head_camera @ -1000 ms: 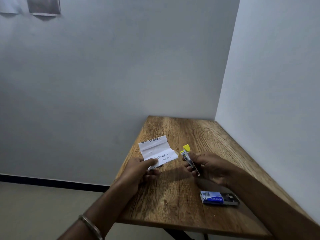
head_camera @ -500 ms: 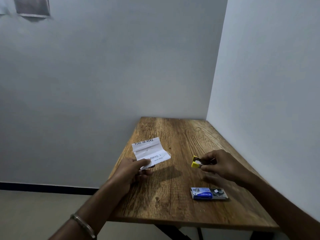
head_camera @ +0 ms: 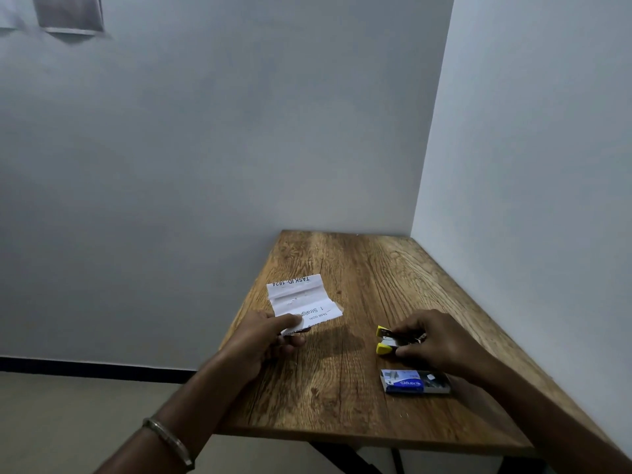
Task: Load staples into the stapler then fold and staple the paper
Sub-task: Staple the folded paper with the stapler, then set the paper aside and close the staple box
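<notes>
Wood-grain laminate, brown and streaked, covers the worktop (head_camera: 359,398), which sits in a corner between two pale walls. Near its front right, at about 4 o'clock from the middle of the worktop, lies a small flat box (head_camera: 414,381), blue and white with printed lettering, its sleeve slid partly off so the tray end toward 3 o'clock is exposed; something dark and metallic shows in that tray, too small to make out. Just beyond the box, at its 12 o'clock, the right hand (head_camera: 432,340) grips the stapler (head_camera: 388,341), fingers (head_camera: 407,328) curled over its top and the thumb beneath. The stapler is short, with yellow plastic ends and a silvery metal middle; its long axis runs roughly 3 to 9 o'clock, the yellow nose pointing toward 9 o'clock, and its two yellow tips stand parted. Whether it rests on the worktop or is held just above it I cannot tell. Well apart, toward 9 o'clock, the left hand (head_camera: 265,335) pinches the near edge of the paper (head_camera: 301,301) between thumb and curled fingers. The paper is a white creased slip with black print reading upside down, held over the worktop's left edge with its long axis running toward 11 o'clock, the far end raised along a fold. A metal bangle (head_camera: 169,441) circles the left wrist.
</notes>
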A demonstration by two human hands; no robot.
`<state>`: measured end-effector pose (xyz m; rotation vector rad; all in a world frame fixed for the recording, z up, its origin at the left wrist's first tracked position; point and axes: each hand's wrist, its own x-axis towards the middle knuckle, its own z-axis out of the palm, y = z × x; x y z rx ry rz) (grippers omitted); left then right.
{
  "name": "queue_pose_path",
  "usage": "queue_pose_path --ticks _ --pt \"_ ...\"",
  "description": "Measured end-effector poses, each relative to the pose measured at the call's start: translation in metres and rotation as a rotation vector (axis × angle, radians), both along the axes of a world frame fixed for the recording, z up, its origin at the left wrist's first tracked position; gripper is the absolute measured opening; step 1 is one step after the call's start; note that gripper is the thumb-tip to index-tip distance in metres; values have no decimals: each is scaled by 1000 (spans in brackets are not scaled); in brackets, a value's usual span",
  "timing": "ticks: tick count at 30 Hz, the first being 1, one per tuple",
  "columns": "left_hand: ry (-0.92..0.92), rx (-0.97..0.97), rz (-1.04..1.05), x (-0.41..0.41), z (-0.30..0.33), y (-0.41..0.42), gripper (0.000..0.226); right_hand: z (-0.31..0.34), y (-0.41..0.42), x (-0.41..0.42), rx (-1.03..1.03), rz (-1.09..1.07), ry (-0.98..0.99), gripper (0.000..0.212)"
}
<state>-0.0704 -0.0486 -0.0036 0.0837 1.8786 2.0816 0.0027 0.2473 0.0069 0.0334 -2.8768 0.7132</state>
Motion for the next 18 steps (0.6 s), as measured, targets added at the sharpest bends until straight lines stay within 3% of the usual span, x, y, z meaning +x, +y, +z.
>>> queue_pose_path --ticks 11,15,18 --pt "-5 -43 -9 -4 -3 0 21 5 7 -3 -23 69 -118 43" --pt "3 -42 -5 -4 -4 1 22 26 -3 -7 -62 23 248 39" --pt "0 -41 -9 -4 -4 1 21 34 -35 -10 111 189 477 39"
